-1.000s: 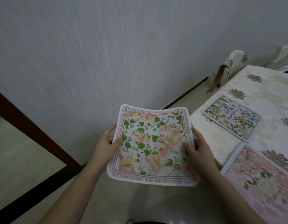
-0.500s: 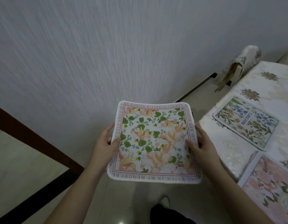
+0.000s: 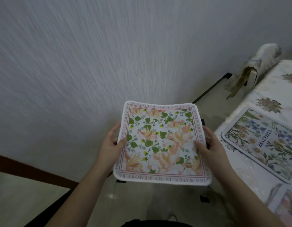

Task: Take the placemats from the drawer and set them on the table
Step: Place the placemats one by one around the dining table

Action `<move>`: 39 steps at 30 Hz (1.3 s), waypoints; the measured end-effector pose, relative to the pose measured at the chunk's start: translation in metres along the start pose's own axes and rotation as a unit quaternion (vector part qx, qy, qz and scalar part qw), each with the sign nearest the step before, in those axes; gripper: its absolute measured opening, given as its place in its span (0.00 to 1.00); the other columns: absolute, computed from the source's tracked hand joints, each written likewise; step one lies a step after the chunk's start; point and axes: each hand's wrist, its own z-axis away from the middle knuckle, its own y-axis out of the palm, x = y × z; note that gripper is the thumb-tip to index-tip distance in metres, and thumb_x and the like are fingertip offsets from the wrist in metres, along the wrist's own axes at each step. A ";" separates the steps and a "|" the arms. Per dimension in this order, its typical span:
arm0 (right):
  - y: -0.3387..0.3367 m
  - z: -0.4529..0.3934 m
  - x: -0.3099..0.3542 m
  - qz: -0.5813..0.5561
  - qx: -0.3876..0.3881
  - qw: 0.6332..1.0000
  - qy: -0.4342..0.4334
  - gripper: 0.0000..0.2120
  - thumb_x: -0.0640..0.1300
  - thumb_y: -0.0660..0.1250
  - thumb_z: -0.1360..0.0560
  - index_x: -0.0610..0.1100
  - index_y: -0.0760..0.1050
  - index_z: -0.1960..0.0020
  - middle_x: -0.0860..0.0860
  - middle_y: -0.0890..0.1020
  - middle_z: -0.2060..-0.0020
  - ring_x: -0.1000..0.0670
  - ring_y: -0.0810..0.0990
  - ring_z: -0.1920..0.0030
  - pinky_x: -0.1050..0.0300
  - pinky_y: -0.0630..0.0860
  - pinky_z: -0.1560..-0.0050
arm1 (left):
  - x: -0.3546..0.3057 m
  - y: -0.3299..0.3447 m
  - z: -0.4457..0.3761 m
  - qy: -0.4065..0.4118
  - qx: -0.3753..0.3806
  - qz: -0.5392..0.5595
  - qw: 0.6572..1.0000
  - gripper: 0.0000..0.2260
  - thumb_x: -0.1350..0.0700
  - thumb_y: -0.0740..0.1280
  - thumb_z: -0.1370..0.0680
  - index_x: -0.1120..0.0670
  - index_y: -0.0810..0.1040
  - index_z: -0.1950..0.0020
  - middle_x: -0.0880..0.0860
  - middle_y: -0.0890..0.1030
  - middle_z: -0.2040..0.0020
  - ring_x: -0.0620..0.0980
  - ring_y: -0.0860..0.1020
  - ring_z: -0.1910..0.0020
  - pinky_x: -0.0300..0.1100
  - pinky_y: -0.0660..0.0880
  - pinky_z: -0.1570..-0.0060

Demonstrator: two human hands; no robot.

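Note:
A square floral placemat [image 3: 160,141] with orange flowers, green leaves and a text border hangs flat in the air over the floor, left of the table. My left hand [image 3: 111,145] pinches its left edge with the thumb on top. My right hand [image 3: 207,145] pinches its right edge the same way. On the table [image 3: 273,86], which wears a cream flowered cloth, lies a placemat with blue and white flowers and the word BEAUTIFUL [image 3: 263,143]. A pink floral placemat [image 3: 287,205] lies nearer, at the frame's right edge.
A white textured wall [image 3: 92,54] fills the left and top. A chair with a cloth cover [image 3: 255,71] stands at the table's far side. A dark brown baseboard [image 3: 35,169] and black floor strip run along the tiled floor.
The view has swung left and the table sits further right in the frame. The held placemat stays between both hands, now slightly higher and nearer the table's edge.

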 end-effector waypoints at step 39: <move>0.020 -0.218 0.044 -0.009 -0.221 0.974 0.049 0.27 0.41 0.65 0.21 0.55 0.61 0.25 0.62 0.79 0.45 0.64 0.80 0.51 0.71 0.77 0.63 | -0.097 0.101 -0.339 0.057 0.228 -0.039 0.971 0.25 0.62 0.66 0.19 0.44 0.67 0.24 0.54 0.87 0.55 0.55 0.86 0.58 0.57 0.83 0.58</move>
